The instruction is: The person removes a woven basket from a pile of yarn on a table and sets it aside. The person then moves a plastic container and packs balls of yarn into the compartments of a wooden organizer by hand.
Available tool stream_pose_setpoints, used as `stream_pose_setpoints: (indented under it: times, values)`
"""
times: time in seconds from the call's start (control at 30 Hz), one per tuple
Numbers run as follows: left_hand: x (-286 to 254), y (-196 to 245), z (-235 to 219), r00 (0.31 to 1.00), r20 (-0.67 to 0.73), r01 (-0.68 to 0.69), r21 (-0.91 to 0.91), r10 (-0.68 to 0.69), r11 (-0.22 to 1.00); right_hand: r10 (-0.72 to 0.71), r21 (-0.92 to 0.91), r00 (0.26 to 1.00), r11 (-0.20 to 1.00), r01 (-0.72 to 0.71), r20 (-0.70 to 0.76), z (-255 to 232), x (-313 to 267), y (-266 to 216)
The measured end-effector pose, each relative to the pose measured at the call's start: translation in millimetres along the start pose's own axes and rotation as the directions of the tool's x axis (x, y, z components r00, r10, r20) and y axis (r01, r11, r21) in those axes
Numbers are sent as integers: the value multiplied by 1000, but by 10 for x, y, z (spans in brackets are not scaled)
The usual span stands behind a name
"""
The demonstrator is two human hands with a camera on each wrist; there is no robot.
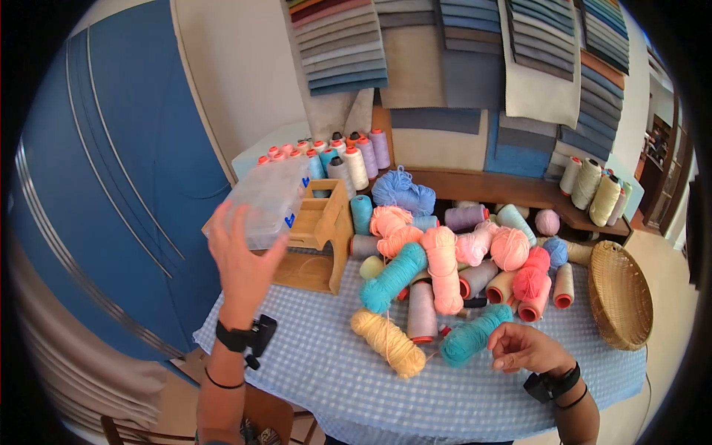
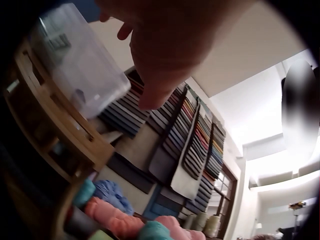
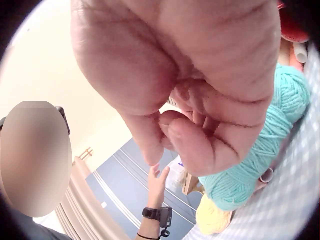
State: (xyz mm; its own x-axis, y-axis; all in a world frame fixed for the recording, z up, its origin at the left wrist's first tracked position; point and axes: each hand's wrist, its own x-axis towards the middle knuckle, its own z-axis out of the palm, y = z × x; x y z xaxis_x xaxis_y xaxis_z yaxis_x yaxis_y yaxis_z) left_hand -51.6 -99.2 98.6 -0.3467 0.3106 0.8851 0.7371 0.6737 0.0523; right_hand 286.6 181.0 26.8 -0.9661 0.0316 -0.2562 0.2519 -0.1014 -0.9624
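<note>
Taking the wooden stand (image 1: 320, 237) on the checked tablecloth (image 1: 326, 371) as the landmark, the nearest thing to the viewer is the right hand (image 1: 523, 347), resting low on the cloth well to the right of the stand, its fingers loosely curled against the near end of the teal yarn skein (image 1: 475, 335); the right wrist view shows the fingers folded in on the palm, but whether they pinch a strand I cannot tell. Just left of that skein, and still nearer than the stand, lies a yellow skein (image 1: 389, 343). The left hand (image 1: 241, 259) is raised just in front of the stand, palm forward and fingers spread, holding nothing, a little short of the clear plastic box (image 1: 268, 200) that sits tilted on the stand's top left corner. The step in hand looks like a reach for that box. The next move seems to call for closing the fingers round the box's near edge and keeping it level, since it may slide off. Beyond the stand stand thread cones (image 1: 348, 159) and fabric swatches (image 1: 460, 52).
</note>
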Motion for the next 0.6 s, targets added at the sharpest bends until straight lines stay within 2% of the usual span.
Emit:
stream_pose_setpoints:
  times: [0.07,0.13,0.17,0.2,0.23,0.27,0.3,0.33,0.37,0.43,0.47,0.53,0.57,0.6]
  values:
    - [-7,-409,170,998,25,61,9,-61,998,-8,53,1000,999,8,2,-42,-43,41]
    - [-4,-854,342,982,-28,181,-147,-187,972,7,23,999,1000,-6,-34,-80,-59,47]
    - [10,-899,356,983,-19,175,-158,-180,972,15,-12,999,1000,-15,-47,-94,-53,64]
    - [26,-914,352,909,19,399,-321,-416,859,-3,4,1000,1000,3,-20,-114,-43,96]
    - [43,-880,339,781,96,585,-459,-618,668,-3,9,1000,1000,3,-31,-129,-36,112]
    - [57,-827,304,783,101,582,-464,-613,667,6,4,1000,1000,-5,-6,-140,-25,117]
    - [72,-768,241,674,283,694,-558,-682,455,13,-3,1000,1000,-13,21,-135,-18,116]
    - [77,-732,209,550,467,775,-595,-692,214,25,-27,1000,999,-25,9,-110,-12,114]
    - [76,-773,218,552,470,775,-595,-689,215,23,-23,1000,999,-23,6,-100,-8,124]
    - [58,-919,244,557,633,755,-655,-538,10,42,-28,999,999,-41,25,-100,16,149]
    - [24,-923,272,557,633,755,-655,-538,11,42,-28,999,999,-41,26,-102,15,157]
    - [-23,-877,320,651,474,612,-790,-593,40,6,54,998,999,-10,62,-116,0,168]
    - [-26,-845,315,654,476,611,-791,-588,40,3,56,998,998,-6,57,-134,-8,170]
    - [-37,-812,285,678,470,548,-836,-566,-38,-40,63,997,997,36,66,-155,-15,173]
